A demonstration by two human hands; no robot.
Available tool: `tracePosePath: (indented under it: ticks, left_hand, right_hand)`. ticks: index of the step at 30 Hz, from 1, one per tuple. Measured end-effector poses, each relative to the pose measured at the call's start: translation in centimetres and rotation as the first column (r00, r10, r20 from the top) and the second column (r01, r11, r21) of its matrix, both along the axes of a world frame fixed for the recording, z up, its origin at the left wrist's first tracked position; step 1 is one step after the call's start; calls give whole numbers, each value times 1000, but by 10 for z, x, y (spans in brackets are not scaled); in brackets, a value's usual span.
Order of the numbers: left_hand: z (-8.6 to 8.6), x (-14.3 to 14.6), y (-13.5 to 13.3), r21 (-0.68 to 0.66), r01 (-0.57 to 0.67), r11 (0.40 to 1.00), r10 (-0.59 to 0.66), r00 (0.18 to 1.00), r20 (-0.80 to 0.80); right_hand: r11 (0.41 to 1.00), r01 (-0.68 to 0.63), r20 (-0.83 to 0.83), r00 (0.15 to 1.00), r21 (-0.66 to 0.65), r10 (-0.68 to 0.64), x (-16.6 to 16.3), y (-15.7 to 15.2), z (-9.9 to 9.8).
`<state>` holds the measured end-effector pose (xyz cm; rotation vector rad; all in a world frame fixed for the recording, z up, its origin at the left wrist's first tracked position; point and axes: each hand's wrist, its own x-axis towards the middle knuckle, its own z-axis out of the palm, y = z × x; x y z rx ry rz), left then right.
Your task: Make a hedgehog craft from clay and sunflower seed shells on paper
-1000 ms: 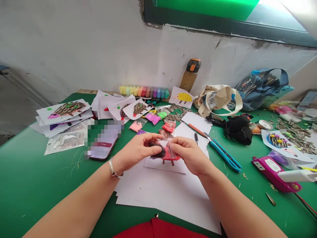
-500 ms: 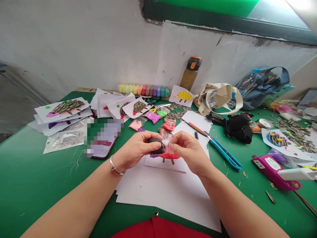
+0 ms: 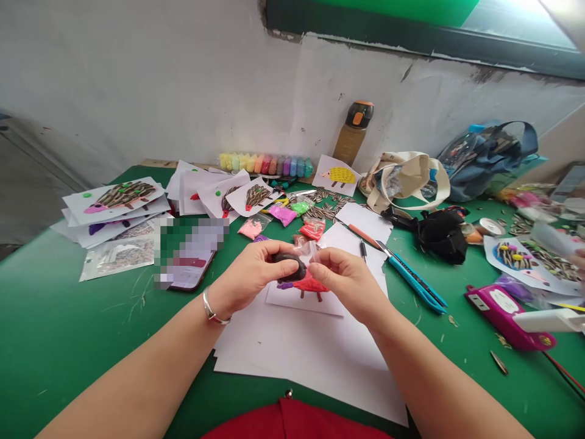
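Note:
A bag of black modelling clay is held between my hands above the papers. My left hand pinches the dark lump with the thumb on top. The clear plastic top of this bag is gripped between the thumb and fingers of my right hand. Directly beneath lies a card with a red and purple hedgehog figure, its upper part hidden by my hands. White paper sheets lie under that card. Beyond my hands sit small bags of pink clay, magenta clay and red clay.
A teal utility knife lies right of my hand, its blade end toward the papers. A phone and stacked seed pictures are at left. A magenta glue gun-like device stands right. Another person's hand shows at the right edge.
My right hand has shifted slightly left, closer to the black clay, still gripping the plastic. Another person's hand has come into view at the right edge.

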<state>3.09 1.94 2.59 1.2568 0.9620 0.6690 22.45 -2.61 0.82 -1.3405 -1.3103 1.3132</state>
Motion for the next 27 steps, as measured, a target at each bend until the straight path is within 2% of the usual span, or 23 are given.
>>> tracePosePath:
  ticks: [4, 8, 11, 14, 18, 27]
  left_hand:
    - [-2, -1, 1, 20, -20, 1000, 20, 999, -25]
    - [-3, 1, 1, 47, -26, 999, 28, 998, -55]
    - [-2, 3, 0, -14, -25, 1000, 25, 1000, 4]
    - [-2, 4, -2, -72, 37, 997, -31, 996, 83]
    - [-3, 5, -3, -65, 143, 988, -135, 984, 112]
    - [-3, 5, -2, -25, 172, 985, -163, 966, 202]
  right_hand:
    - [995, 86, -13, 996, 56, -85, 1, 0, -2]
    - [999, 29, -118, 992, -26, -32, 2, 2, -1]
    - [999, 45, -176, 983, -29, -49, 0, 2, 1]
    - [998, 55, -217, 974, -18, -58, -5, 1, 0]
    - [999, 33, -236, 971, -6, -34, -10, -2, -1]
    - [994, -103, -390, 917, -24, 85, -3, -1, -3]
